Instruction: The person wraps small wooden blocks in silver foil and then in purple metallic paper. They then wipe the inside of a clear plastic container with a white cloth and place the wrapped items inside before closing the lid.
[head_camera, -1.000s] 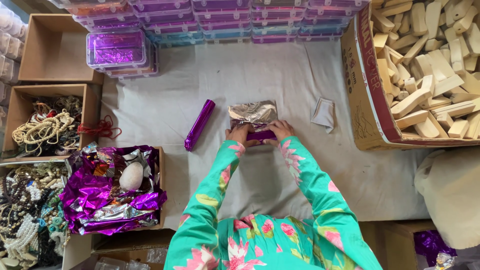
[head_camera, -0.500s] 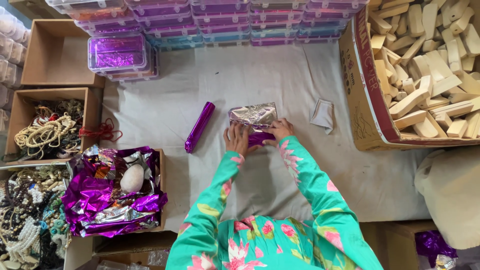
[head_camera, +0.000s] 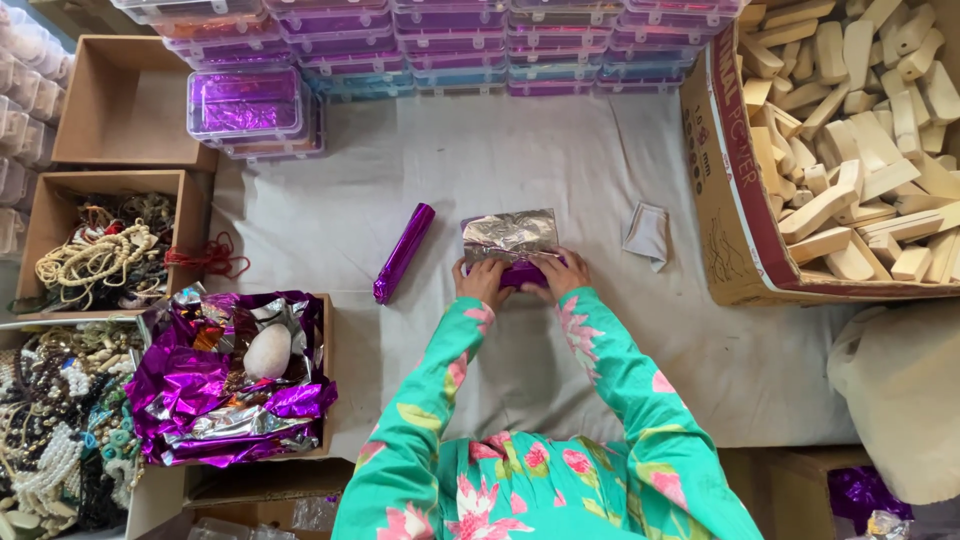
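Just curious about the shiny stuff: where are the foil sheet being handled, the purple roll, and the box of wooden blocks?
foil sheet (head_camera: 510, 236), head view, silver middle.
purple roll (head_camera: 404, 253), head view, mid-length.
box of wooden blocks (head_camera: 722, 215), head view, cardboard wall.

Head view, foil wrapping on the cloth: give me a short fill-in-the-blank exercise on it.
1. Both hands, left hand and right hand, press on a ____-coloured foil sheet.
2. The wrapped purple roll lies to the person's ____ of the hands.
3. The big cardboard box at the right holds ____ blocks.

Missing words: silver; left; wooden

A pale grey cloth (head_camera: 500, 150) carries a purple foil roll (head_camera: 403, 252), a foil sheet (head_camera: 510, 236), a small grey pouch (head_camera: 647, 234) and stacked purple boxes (head_camera: 248, 105).
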